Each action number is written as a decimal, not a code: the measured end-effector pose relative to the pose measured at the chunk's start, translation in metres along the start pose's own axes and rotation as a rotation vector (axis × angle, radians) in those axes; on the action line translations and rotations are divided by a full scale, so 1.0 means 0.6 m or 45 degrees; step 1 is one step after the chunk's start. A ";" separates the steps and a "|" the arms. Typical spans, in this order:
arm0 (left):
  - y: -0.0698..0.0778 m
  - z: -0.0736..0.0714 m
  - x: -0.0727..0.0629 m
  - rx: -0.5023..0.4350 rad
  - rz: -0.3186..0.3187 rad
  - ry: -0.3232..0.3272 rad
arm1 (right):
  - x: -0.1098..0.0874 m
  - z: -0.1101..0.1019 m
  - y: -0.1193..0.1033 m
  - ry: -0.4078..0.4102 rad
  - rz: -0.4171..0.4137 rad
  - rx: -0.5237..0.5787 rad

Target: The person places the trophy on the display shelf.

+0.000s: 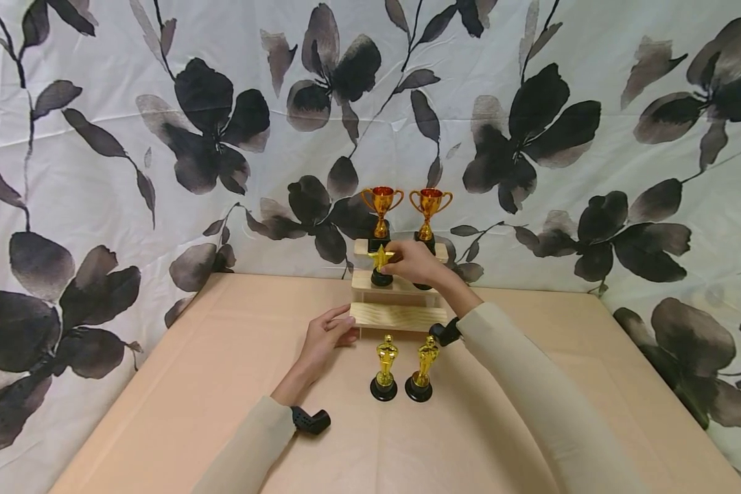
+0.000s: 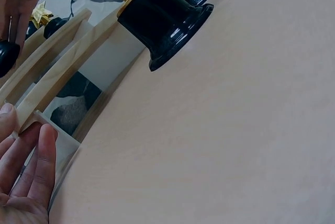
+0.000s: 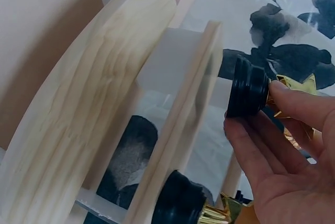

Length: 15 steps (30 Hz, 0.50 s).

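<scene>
My right hand [image 1: 415, 262] is pinching a gold star trophy [image 1: 381, 258] over the left end of the middle wooden step [image 1: 401, 283], can't tell if the base is touching tbh. My left hand [image 1: 322, 344] is clamped on the bottom step [image 1: 398, 315] at its left edge, with two gold figure trophies [image 1: 385, 363] standing on the counter [image 1: 352, 453] near its front edge.

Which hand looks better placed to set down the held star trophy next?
The right, I'd judge: the right hand grips the star trophy by the middle shelf, while the left hand holds the bottom shelf's left end.
</scene>
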<state>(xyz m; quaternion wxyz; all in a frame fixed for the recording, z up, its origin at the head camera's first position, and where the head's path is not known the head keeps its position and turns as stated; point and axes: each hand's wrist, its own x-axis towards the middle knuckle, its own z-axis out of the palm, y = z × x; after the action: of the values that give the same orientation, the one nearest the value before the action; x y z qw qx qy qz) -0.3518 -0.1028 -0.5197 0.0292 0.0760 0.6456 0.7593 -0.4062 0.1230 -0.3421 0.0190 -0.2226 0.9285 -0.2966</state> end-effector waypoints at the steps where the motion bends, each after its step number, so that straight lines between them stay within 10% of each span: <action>1: 0.000 0.000 0.000 0.000 0.003 -0.003 | 0.001 0.001 0.001 0.002 0.003 -0.001; 15: -0.004 -0.005 0.003 -0.003 0.008 -0.013 | 0.024 0.020 0.002 0.035 0.024 -0.101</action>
<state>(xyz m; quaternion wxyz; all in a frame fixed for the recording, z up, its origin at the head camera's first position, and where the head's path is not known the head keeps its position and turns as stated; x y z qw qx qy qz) -0.3543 -0.1048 -0.5226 0.0300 0.0819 0.6444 0.7597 -0.4179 0.1114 -0.3511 0.0002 -0.2104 0.9417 -0.2625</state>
